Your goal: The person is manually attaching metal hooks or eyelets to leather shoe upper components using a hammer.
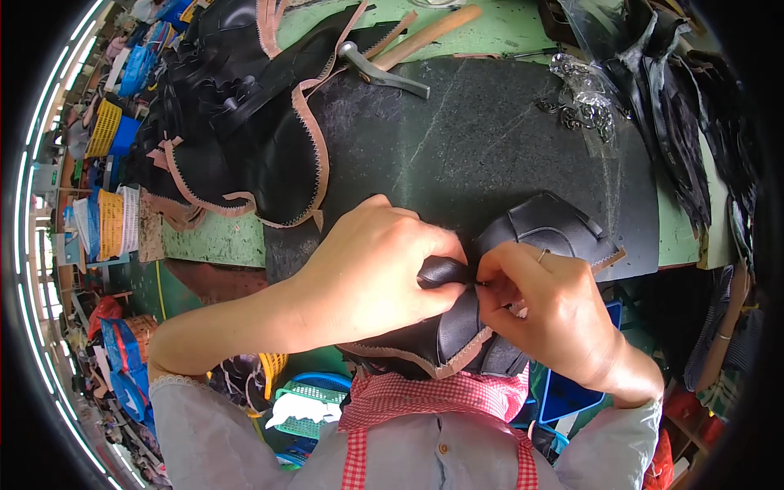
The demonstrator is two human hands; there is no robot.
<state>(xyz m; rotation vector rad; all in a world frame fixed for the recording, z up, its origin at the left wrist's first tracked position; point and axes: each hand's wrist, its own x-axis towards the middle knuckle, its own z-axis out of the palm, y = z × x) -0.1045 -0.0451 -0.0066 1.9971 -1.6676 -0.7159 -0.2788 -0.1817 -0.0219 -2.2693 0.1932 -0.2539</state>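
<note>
A black leather shoe upper (543, 229) with a tan zigzag-cut lining edge lies bent between my hands, over the near edge of a dark work board. My left hand (371, 265) grips a folded part of it between thumb and fingers. Close against those fingertips, my right hand (555, 314) pinches the leather at the same spot, its fingers curled. Whether a small part sits between the right fingertips is hidden. Below both hands, the upper's lower edge hangs towards my red checked apron (441, 400).
The dark board (490, 131) rests on a green table (212, 241). Black uppers (245, 155) pile up at the left, beside a hammer (392, 73). A clear bag of small metal buckles (588, 102) lies far right, near black leather pieces (670, 139). Another person's arm (729, 314) shows at the right.
</note>
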